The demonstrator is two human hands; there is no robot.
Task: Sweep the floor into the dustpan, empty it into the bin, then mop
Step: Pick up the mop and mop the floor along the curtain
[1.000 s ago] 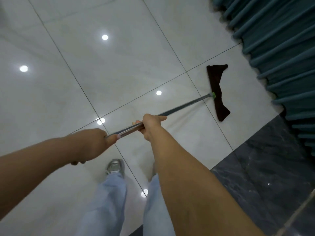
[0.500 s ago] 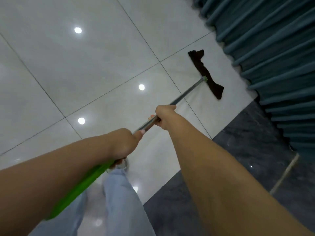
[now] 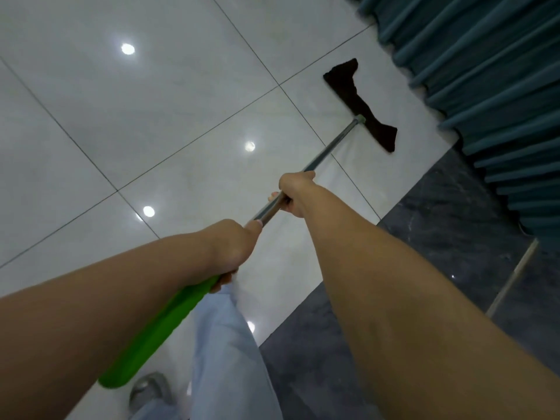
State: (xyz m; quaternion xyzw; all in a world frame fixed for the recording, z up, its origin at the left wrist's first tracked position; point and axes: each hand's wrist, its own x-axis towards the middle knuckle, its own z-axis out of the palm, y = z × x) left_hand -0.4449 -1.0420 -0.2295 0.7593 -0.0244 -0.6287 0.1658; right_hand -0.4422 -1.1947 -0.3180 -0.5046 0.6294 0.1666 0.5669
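Observation:
A flat mop with a dark brown cloth head [image 3: 362, 106] lies on the glossy white tile floor [image 3: 169, 95] at the upper right, close to the curtain. Its metal pole [image 3: 331, 147] runs down and left to a bright green grip [image 3: 157, 325]. My right hand [image 3: 295, 194] is closed around the metal pole, further along toward the head. My left hand [image 3: 231, 248] grips the pole where the green grip begins. No dustpan, broom or bin is in view.
Teal pleated curtains [image 3: 491, 86] hang along the right. A dark grey marble strip [image 3: 424, 244] borders the white tiles at lower right, with a thin pale stick [image 3: 512, 277] lying on it. My legs in light blue trousers [image 3: 230, 359] and one grey shoe [image 3: 148, 389] are below.
The mop head has swung from near upright to a diagonal, closer to the curtain. Both arms have stretched out further, and the green grip has come into view below my left hand.

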